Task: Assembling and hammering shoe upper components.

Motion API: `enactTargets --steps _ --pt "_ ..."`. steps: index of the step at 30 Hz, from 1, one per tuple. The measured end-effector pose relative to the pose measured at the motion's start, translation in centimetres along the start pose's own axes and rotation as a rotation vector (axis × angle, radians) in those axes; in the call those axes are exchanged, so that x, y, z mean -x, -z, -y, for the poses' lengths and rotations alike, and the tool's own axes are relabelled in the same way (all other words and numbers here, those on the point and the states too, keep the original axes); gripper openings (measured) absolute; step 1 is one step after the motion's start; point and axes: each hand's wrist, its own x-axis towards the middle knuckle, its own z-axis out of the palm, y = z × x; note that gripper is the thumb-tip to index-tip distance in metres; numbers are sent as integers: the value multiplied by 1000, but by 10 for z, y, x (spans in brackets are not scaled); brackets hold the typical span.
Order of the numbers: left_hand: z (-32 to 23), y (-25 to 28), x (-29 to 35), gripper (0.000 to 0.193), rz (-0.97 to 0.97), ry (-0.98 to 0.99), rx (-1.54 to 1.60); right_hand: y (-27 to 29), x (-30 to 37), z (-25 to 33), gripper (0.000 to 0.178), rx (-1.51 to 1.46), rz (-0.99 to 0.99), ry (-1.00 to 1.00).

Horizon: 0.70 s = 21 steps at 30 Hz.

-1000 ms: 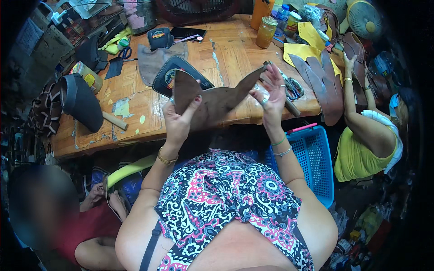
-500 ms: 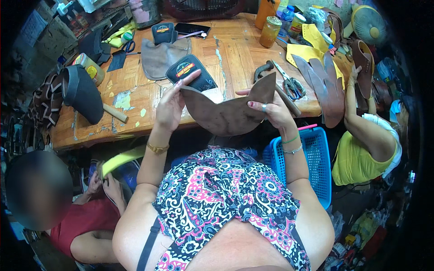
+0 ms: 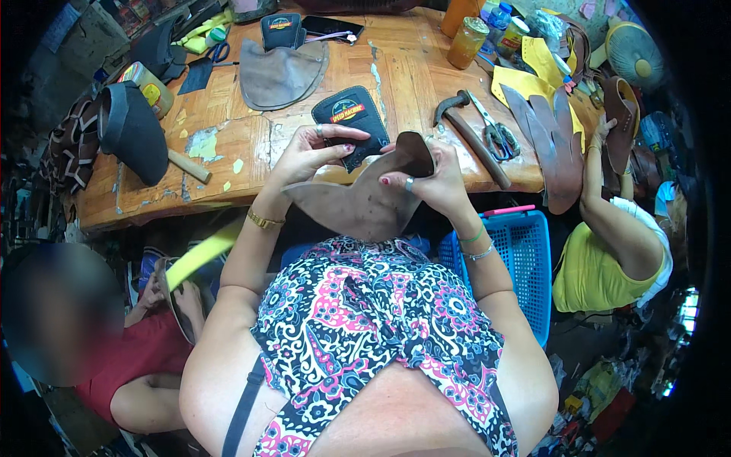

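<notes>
You hold a brown leather piece (image 3: pixel 365 206) up between both hands just above the near edge of the wooden desk (image 3: pixel 228 145), off the surface, likely so you can bend and shape it freely. Your left hand (image 3: pixel 308 152) has its grip closed on the piece's left upper edge, thumb and fingertips pinching it, while your right hand (image 3: pixel 434 179) is closed on the right side, where the leather curls up and over into a rounded fold; the fingers press behind the curl and seem to keep it bent. Just beyond your hands a black padded tongue piece (image 3: pixel 352 122) lies flat on the desk, with a hammer (image 3: pixel 464 129) and scissors (image 3: pixel 495 133) to its right, within easy reach. Farther back sit a grey leather cutout (image 3: pixel 278 76) and a jar of amber liquid (image 3: pixel 467 42); you cannot tell what the liquid is. To your right, below the desk, stands a blue plastic basket (image 3: pixel 525 259); its contents are mostly hidden by your arm. Another person in a yellow top (image 3: pixel 601 266) handles brown pieces at the desk's right end.
</notes>
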Motion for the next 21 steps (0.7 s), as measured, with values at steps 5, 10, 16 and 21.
enactTargets --steps 5,10,16,21 --pt "1 0 -1 30 11 12 -76 -4 -4 -6 38 194 -78 21" --pt "-2 8 -2 31 93 -2 -179 -6 -7 -15 38 197 -106 64" --pt "-28 -3 6 49 146 64 -161 -4 -9 -15 41 278 -105 47" --pt "-30 -6 10 58 180 59 -91 -2 -12 -15 42 287 -93 17"
